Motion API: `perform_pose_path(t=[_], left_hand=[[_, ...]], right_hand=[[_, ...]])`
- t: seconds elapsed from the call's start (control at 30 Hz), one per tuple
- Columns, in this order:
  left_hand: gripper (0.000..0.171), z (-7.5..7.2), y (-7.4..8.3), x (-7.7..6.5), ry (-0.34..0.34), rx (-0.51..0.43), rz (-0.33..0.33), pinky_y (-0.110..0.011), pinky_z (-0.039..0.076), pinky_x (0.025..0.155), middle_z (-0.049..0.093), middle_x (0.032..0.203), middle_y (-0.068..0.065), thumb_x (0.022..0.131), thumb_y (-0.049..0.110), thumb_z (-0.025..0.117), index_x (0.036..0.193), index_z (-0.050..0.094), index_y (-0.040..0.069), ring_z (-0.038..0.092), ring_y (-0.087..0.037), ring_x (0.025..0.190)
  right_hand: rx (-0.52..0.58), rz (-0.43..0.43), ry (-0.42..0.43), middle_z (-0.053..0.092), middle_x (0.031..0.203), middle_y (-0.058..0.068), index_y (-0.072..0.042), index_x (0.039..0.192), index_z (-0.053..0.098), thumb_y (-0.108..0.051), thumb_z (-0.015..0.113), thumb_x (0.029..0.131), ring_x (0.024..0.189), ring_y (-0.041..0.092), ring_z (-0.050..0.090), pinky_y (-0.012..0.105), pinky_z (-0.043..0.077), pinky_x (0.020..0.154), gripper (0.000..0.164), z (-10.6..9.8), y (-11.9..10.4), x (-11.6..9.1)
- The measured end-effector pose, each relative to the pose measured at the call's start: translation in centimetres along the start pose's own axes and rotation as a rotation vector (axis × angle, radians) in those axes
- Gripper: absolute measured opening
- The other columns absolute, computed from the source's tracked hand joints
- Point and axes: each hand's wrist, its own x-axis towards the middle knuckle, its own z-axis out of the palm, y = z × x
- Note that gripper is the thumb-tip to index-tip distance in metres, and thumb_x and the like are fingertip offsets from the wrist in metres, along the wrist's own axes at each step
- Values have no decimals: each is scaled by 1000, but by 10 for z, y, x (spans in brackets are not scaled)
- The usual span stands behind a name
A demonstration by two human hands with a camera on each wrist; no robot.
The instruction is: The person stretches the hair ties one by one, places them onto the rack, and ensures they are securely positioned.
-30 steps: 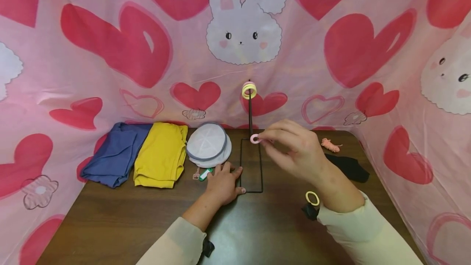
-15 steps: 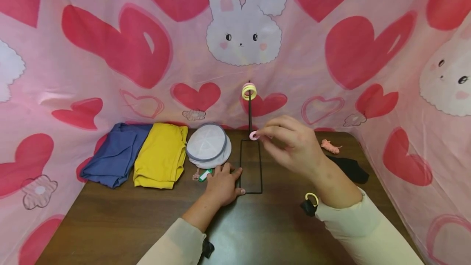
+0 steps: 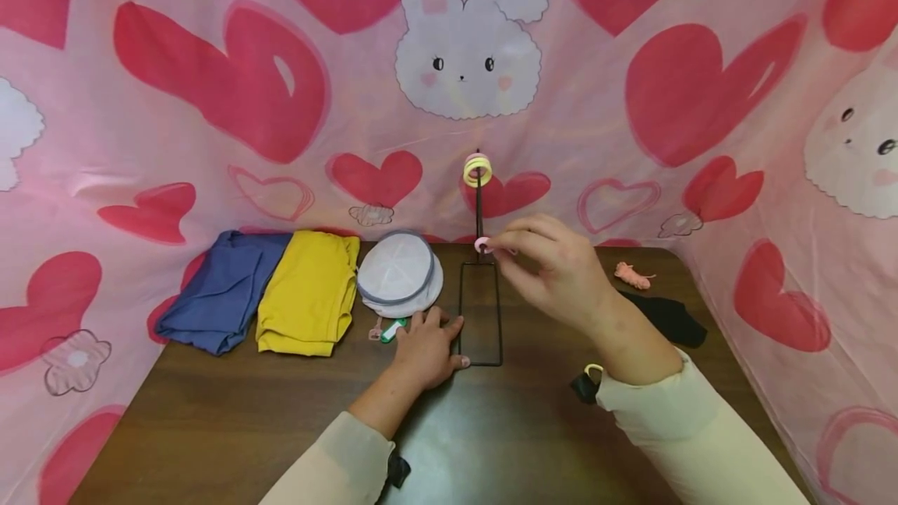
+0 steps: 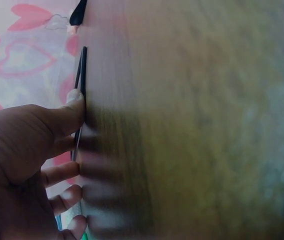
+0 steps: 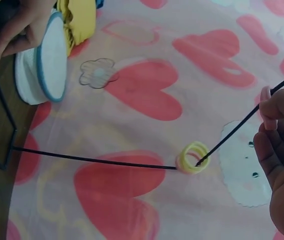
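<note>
A black wire stand (image 3: 500, 310) has a flat rectangular base, a thin upright and an upper arm. Several yellow and pink rings (image 3: 478, 171) hang at the bend of that arm. My right hand (image 3: 561, 275) pinches a small pink ring (image 3: 482, 245) between thumb and fingertips. In the right wrist view, the pink ring (image 5: 268, 107) sits at the arm's free end, with the black tip showing beyond it. My left hand (image 3: 426, 349) rests fingers spread at the left side of the base, thumb on its near corner. That thumb (image 4: 75, 102) presses the wire in the left wrist view.
Left of the stand lie a white round hat-like item (image 3: 396, 271), folded yellow cloth (image 3: 306, 294) and blue cloth (image 3: 220, 291). A green-and-white tag (image 3: 393, 330) is near my left fingers. Right are peach yarn (image 3: 634, 276), black cloth (image 3: 662, 319) and a yellow ring (image 3: 594, 369), partly hidden.
My right hand has moved slightly up and left with the pink ring, which now lines up with the stand's arm. The left hand stays on the base.
</note>
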Motion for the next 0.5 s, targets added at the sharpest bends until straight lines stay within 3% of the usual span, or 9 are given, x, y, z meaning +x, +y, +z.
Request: perform_pose_path(t=[0.23,0.5], left_hand=[[74,-1,1,0,-2,7,-3,-60,42,89,48,144,-8,88,60,74,153,55,28,43,-35,126],[74,-3,3,0,-2,2,-1,-60,42,89,48,144,-9,88,59,75,152,55,28,43,-36,126]], right_hand=[[-18,74,6,74,104,4,-8,105,80,-4,81,87,98,20,69,34,58,82,19,12,16,0],[-34,157,75,72,103,6,-6,107,78,1,79,85,85,18,67,37,58,76,22,30,37,3]])
